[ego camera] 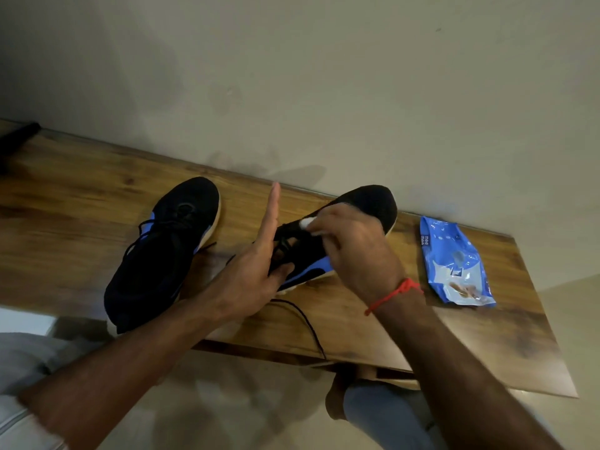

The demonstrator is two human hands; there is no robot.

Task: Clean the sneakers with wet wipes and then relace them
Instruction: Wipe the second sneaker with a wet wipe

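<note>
- Two black sneakers with blue patches are sitting on a brown wooden counter [81,190] that is standing against a plain wall [324,76].
- The left sneaker [162,254] is lying on the counter with its toe pointing to the wall. Its heel is hanging a little over the near edge. Its laces are looking loose.
- The right sneaker [363,206] is lying just beside it, with its toe also near the wall.
- The left hand [256,264] is staying open, with its fingers straight and pointing up. Its thumb is pressing on the side of the right sneaker, near the lace holes.
- The right hand [354,248] is curling its grip around a small white wet wipe [306,223] and is holding it on top of the right sneaker. Only a bit of the wipe is peeking out past the fingers.
- A red thread band [394,295] is sitting around the right wrist.
- A black shoelace [308,323] is trailing from the right sneaker across the counter and is hanging over the near edge.
- A blue pack of wet wipes [454,261] is lying flat on the counter, off to the right of the sneakers and well apart from both hands.
- A dark thing is poking in at the far left end of the counter, but it is too blurry to tell what it is.
</note>
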